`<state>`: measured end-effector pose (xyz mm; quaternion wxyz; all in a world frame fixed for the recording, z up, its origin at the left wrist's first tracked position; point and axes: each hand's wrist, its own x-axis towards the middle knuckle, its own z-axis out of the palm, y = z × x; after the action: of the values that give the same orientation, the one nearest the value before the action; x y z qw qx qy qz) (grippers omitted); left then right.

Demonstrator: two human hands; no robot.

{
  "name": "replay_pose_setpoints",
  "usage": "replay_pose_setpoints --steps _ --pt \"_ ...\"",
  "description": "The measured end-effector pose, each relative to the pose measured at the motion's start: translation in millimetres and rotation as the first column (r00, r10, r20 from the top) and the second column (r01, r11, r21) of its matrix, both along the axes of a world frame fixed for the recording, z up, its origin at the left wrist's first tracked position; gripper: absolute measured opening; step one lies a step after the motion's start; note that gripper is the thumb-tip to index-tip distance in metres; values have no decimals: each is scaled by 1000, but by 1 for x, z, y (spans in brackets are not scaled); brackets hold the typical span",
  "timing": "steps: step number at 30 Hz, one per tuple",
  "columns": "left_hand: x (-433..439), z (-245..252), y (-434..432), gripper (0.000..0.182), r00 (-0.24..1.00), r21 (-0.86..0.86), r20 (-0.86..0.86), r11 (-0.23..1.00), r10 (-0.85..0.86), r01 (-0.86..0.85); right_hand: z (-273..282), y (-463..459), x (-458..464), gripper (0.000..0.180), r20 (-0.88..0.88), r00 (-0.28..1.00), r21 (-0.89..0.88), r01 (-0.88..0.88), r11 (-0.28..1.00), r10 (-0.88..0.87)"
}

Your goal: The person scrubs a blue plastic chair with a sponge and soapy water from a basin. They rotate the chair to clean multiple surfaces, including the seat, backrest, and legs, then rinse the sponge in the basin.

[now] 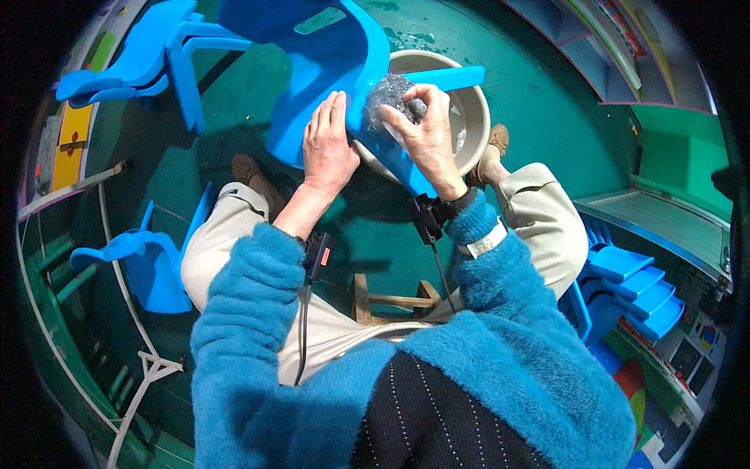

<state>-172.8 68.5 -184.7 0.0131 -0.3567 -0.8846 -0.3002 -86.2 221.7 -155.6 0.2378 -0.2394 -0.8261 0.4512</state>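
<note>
A blue plastic chair (328,70) lies tipped in front of me, partly over a round beige basin (477,117) on the floor. My left hand (330,138) rests on the chair, fingers together and stretched out. In my right hand (428,126) is a wiry, silvery scouring pad (387,99), held between bent fingers against the chair near its legs. One chair leg (451,77) reaches across the basin's far side. Whitish suds show inside the basin, to the right of my hand; the chair and my hand hide the rest of its inside.
Stacked blue chairs (140,53) stand at the far left, another blue chair (143,258) nearer left, and more stacked ones (627,275) at right. A low wooden stool (375,300) is beneath me. Shelving (586,53) stands at upper right. The green floor (410,29) has wet spots beyond the basin.
</note>
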Motion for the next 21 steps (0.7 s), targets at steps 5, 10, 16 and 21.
replay_pose_setpoints --steps 5,10,16,21 --pt "-3 0 -2 75 1000 -9 -4 1000 -2 2 3 12 1 79 46 999 -288 -1 958 14" --pt "-2 -3 -1 72 1000 -20 -8 1000 -10 9 25 17 -2 70 -61 997 492 -7 871 42" --pt "-3 -2 -3 71 1000 14 -3 1000 -8 8 20 -16 2 63 -160 950 205 -233 951 267" --pt "-4 -1 -2 72 1000 6 -2 1000 -2 2 10 -9 6 37 -161 977 109 -124 986 141"
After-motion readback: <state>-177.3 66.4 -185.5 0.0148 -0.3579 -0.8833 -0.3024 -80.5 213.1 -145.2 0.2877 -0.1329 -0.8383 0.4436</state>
